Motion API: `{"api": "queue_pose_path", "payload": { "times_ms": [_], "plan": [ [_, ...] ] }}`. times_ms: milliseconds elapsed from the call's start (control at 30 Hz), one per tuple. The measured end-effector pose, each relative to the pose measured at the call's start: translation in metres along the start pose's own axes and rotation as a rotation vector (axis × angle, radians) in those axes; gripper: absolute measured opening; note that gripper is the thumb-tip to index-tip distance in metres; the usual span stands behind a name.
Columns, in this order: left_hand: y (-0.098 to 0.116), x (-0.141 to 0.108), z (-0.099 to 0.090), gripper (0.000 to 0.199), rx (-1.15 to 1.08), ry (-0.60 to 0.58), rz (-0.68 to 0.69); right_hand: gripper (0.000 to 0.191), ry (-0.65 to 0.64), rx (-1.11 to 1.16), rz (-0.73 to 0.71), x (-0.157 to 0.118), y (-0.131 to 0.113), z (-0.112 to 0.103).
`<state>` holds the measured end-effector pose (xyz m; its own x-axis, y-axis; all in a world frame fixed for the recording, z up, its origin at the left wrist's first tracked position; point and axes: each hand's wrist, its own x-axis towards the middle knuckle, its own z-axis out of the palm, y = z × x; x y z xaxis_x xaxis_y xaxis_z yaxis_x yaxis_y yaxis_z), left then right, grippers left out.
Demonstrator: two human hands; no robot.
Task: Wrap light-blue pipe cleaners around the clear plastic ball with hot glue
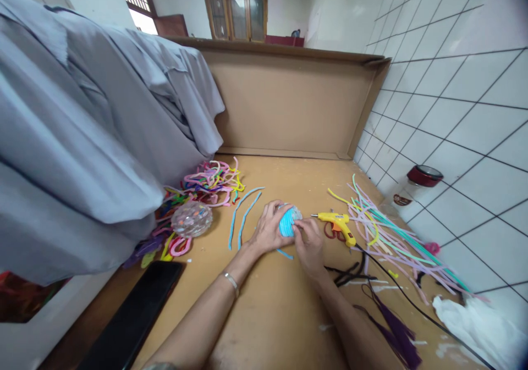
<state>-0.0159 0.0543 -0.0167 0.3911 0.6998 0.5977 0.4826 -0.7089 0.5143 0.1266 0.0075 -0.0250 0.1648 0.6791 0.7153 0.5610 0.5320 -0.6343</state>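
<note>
My left hand (270, 230) is wrapped around a small rounded thing (287, 222) covered in rows of light blue pipe cleaner, with a paler patch at its upper right. At its lower right side, the thumb and fingers of my right hand (308, 242) pinch the blue pipe cleaner; the fingertips partly hide it. A short blue piece (285, 254) pokes out below my left hand. Two loose blue pipe cleaners (246, 219) lie to the left. Just right of my right hand rests a yellow glue gun (335, 219), its nozzle toward the wrapped thing.
Red-handled scissors (332, 231) lie by the glue gun. Pastel pipe cleaners (388, 238) spread along the tiled wall, near a red-lidded jar (414, 186). At left are a clear faceted bowl (192, 219), a colourful pile (214, 180), a black phone (136, 309) and hanging grey cloth (103, 122).
</note>
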Motion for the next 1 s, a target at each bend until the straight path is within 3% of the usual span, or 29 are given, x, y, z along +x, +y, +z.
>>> {"api": "queue_pose_path", "payload": {
  "times_ms": [400, 667, 1000],
  "plan": [
    [0.007, -0.002, 0.001, 0.065, 0.011, 0.02, -0.035, 0.016, -0.006, 0.006, -0.013, 0.003, 0.0, -0.004],
    [0.01, -0.001, 0.004, 0.067, 0.032, 0.039, -0.005, 0.025, -0.123, 0.01, -0.074, 0.019, 0.002, -0.014],
    [0.005, 0.005, 0.004, 0.067, -0.042, 0.036, -0.04, 0.02, -0.125, 0.088, -0.014, 0.038, 0.005, -0.005]
  ]
}}
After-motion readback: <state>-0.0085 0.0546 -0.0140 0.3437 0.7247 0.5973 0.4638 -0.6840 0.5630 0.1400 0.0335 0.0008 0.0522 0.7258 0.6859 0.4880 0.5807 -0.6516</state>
